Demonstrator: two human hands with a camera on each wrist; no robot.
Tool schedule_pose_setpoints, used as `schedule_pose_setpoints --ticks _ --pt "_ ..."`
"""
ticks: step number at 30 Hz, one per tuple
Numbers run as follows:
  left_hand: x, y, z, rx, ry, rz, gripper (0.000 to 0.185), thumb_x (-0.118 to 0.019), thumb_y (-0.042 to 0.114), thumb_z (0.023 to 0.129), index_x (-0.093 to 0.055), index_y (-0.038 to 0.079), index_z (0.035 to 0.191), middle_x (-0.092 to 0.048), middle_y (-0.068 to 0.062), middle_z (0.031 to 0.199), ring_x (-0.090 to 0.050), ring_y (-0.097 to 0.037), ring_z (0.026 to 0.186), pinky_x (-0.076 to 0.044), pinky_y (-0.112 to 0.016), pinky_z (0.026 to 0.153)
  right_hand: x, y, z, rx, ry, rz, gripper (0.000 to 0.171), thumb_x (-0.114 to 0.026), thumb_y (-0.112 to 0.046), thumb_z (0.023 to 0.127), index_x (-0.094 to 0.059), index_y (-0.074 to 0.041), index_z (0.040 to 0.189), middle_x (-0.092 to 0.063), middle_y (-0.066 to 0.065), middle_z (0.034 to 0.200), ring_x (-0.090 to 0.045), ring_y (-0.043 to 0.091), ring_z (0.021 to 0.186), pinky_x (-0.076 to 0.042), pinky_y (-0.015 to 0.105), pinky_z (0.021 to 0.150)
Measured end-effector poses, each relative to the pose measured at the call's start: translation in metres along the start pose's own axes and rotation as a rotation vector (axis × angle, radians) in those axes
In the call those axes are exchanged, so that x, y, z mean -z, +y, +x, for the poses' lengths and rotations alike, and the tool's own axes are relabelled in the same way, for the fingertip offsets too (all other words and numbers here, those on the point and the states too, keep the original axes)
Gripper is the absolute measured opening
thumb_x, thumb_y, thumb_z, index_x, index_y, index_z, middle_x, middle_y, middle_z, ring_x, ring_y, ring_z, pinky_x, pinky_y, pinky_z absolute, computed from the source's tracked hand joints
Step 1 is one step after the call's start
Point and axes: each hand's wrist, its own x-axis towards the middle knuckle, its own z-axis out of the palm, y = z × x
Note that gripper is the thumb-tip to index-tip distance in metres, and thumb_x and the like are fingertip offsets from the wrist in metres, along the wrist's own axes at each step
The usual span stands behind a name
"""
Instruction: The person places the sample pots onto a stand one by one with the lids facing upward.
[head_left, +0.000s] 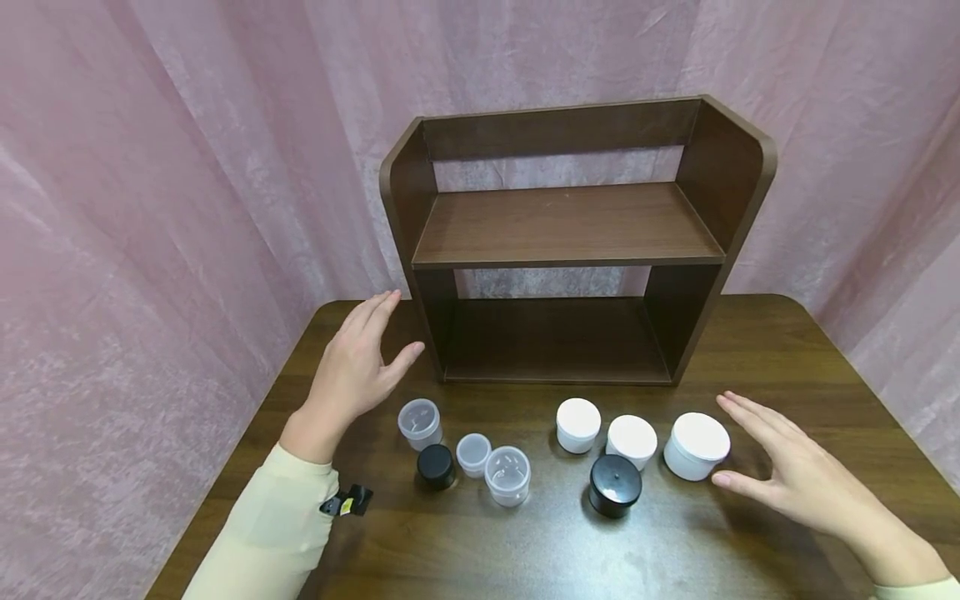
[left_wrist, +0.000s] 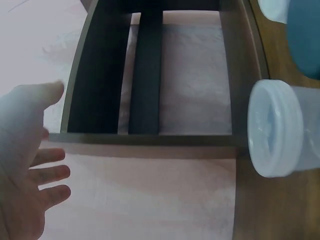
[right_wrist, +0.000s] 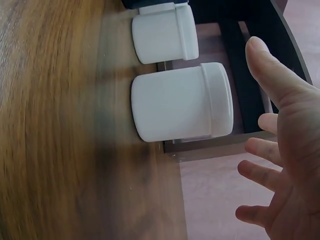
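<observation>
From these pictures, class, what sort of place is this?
Probably a staged tabletop set rather than a lived-in room: pink fabric curtains close off the background, and a dark brown two-tier wooden shelf stands bare on a dark wooden table.

Matt, seemingly plastic white jar [head_left: 696, 446]

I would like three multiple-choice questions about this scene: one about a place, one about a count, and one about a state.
1. Where is the largest white jar?
A. on the upper shelf
B. on the table beside the right hand
C. inside the lower shelf

2. How many black-lidded jars stand on the table?
A. two
B. four
C. none

3. What is the left hand doing?
A. gripping a clear jar
B. hovering open, holding nothing
C. pressing on the shelf unit

Answers:
1 B, it stands just left of the right fingertips.
2 A, a small one and a larger one.
3 B, its fingers are spread.
</observation>
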Motion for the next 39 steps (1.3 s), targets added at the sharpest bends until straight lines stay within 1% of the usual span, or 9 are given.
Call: schedule_pose_setpoints --ticks 5,9,14,17,25,28,30,35,39 --pt "-0.003 0.001 0.02 0.108 0.078 -0.046 0.062 -0.07 0.029 0.086 -0.049 -0.002 0.135 -0.057 -0.018 0.13 -0.053 -0.034 0.12 -0.042 -0.048 0.097 -0.006 0.0 0.001 -0.027 0.007 0.021 0.097 -0.088 -0.035 0.066 -0.038 -0.022 0.148 -0.046 0.011 0.144 -0.028 0.002 0.135 -0.01 0.007 0.102" --pt "-0.008 -0.002 0.035 0.185 0.11 -0.105 0.058 -0.067 0.029 0.088 -0.05 -0.005 0.132 -0.06 -0.019 0.125 -0.057 -0.034 0.114 -0.045 -0.049 0.092 -0.012 0.001 0.002 -0.037 0.006 0.038 0.093 -0.086 -0.034 0.068 -0.039 -0.022 0.147 -0.047 0.01 0.143 -0.026 -0.003 0.134 -0.01 0.005 0.1" --pt "-0.013 -0.006 0.055 0.236 0.138 -0.17 0.056 -0.067 0.029 0.088 -0.052 -0.006 0.13 -0.063 -0.019 0.119 -0.061 -0.032 0.107 -0.049 -0.044 0.086 -0.019 0.004 0.002 -0.042 0.017 0.045 0.088 -0.087 -0.033 0.068 -0.045 -0.018 0.144 -0.051 0.011 0.139 -0.022 -0.014 0.13 -0.011 0.003 0.099" --pt "-0.016 -0.007 0.066 0.25 0.152 -0.195 0.054 -0.067 0.03 0.088 -0.054 -0.005 0.127 -0.065 -0.019 0.115 -0.063 -0.031 0.104 -0.05 -0.043 0.084 -0.023 0.005 0.001 -0.049 0.024 0.048 0.087 -0.087 -0.033 0.067 -0.048 -0.016 0.142 -0.053 0.012 0.136 -0.023 -0.016 0.128 -0.012 0.002 0.097" --pt "-0.022 -0.008 0.082 0.306 0.163 -0.188 0.041 -0.065 0.034 0.089 -0.061 -0.001 0.11 -0.067 -0.018 0.094 -0.064 -0.034 0.086 -0.05 -0.045 0.077 -0.029 0.008 -0.002 -0.051 0.025 0.043 0.083 -0.087 -0.035 0.067 -0.051 -0.015 0.139 -0.057 0.01 0.13 -0.038 -0.007 0.123 -0.015 0.0 0.094" --pt "-0.024 -0.01 0.086 0.333 0.161 -0.181 0.039 -0.063 0.035 0.09 -0.062 0.0 0.107 -0.066 -0.017 0.089 -0.063 -0.033 0.082 -0.049 -0.044 0.074 -0.031 0.009 -0.002 -0.061 0.027 0.019 0.081 -0.086 -0.036 0.067 -0.052 -0.016 0.138 -0.06 0.009 0.127 -0.05 0.003 0.11 -0.025 0.004 0.089" --pt "-0.026 -0.011 0.088 0.344 0.169 -0.175 0.036 -0.063 0.033 0.09 -0.063 -0.001 0.103 -0.066 -0.017 0.085 -0.061 -0.033 0.078 -0.048 -0.044 0.071 -0.032 0.009 -0.002 -0.068 0.025 0.011 0.08 -0.086 -0.036 0.068 -0.053 -0.016 0.138 -0.061 0.01 0.126 -0.054 0.007 0.094 -0.031 0.008 0.083" --pt "-0.032 -0.014 0.092 0.358 0.192 -0.16 0.029 -0.059 0.025 0.092 -0.061 -0.002 0.083 -0.065 -0.017 0.073 -0.06 -0.031 0.067 -0.048 -0.044 0.062 -0.033 0.009 -0.001 -0.075 0.014 0.02 0.077 -0.085 -0.034 0.07 -0.054 -0.012 0.137 -0.063 0.012 0.123 -0.045 0.0 0.065 -0.036 0.015 0.07" --pt "-0.036 -0.014 0.095 0.401 0.18 -0.162 0.029 -0.053 0.023 0.094 -0.057 0.0 0.076 -0.064 -0.018 0.071 -0.059 -0.032 0.067 -0.048 -0.044 0.061 -0.033 0.009 0.0 -0.09 0.012 0.045 0.075 -0.085 -0.032 0.071 -0.054 -0.011 0.135 -0.064 0.011 0.121 -0.04 -0.002 0.057 -0.035 0.013 0.07"
